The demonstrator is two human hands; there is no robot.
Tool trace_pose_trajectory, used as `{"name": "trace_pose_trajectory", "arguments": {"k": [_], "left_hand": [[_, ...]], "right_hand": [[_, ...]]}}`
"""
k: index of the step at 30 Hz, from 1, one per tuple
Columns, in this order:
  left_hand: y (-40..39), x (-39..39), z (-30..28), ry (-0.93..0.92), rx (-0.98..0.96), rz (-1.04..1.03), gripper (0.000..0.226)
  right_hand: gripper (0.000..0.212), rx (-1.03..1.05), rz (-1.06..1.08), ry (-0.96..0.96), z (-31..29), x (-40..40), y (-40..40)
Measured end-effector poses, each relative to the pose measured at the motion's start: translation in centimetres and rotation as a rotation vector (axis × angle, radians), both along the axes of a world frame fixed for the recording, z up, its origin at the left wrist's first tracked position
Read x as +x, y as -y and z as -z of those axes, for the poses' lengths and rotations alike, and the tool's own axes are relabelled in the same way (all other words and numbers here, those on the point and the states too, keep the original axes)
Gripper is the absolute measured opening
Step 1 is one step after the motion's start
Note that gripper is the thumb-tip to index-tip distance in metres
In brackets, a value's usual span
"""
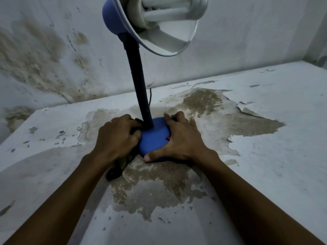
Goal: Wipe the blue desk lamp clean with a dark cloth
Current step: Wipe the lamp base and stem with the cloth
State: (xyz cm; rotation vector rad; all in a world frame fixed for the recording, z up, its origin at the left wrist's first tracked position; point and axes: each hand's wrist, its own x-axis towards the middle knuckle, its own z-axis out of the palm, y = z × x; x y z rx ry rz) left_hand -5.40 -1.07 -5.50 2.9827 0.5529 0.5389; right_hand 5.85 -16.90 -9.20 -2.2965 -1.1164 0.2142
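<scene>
Left hand (117,133) bunched around the dark cloth (122,165), scrubbing the lamp base (154,137) beside the neck (139,96) — right hand (180,137) spread flat across that base, seemingly pinning it to the peeling tabletop (265,156).

Single head view, worn on the person, looking forward and steeply down over both forearms. Wide-angle lens: the table (265,96) edges bow and the wall (230,50) leans in. Camera sits close; forearms enter from the bottom corners and fill the lower third. Left hand (116,137) and right hand (184,138) land slightly above frame centre, either side of the lamp (154,138) base. Lamp neck runs up the middle; the shade (168,32) is cut by the top edge, and the camera sees into its underside. Wall fills the upper third, with a corner at far right. No second view to overlap with.
</scene>
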Motion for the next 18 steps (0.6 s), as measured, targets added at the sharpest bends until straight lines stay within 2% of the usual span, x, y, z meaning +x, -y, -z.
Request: {"name": "trace_pose_trajectory", "arguments": {"k": [4, 7, 9, 11, 16, 18], "left_hand": [[4.5, -1.7, -0.1, -0.007, 0.054, 0.156, 0.04], [6.9, -2.2, -0.2, -0.017, -0.064, 0.351, 0.034], [6.9, -2.7, -0.1, -0.042, -0.114, 0.4, 0.036], [6.0, -3.2, 0.3, -0.008, -0.145, 0.311, 0.036], [3.6, -3.5, 1.1, 0.139, -0.223, -0.261, 0.024], [4.9, -3.7, 1.4, 0.14, -0.237, -0.329, 0.023]], "right_hand": [[0.144, -0.018, -0.101, -0.07, -0.6, 1.1, 1.2], [0.142, 0.001, -0.193, -0.272, -0.8, 2.9, 3.2], [0.14, 0.033, -0.215, -0.327, -0.5, 3.4, 3.8], [0.134, 0.068, -0.217, -0.361, -0.1, 3.2, 3.8], [0.122, 0.147, -0.201, -0.387, 0.5, 2.9, 3.8], [0.121, 0.163, -0.196, -0.377, 0.6, 2.8, 3.6]]}}
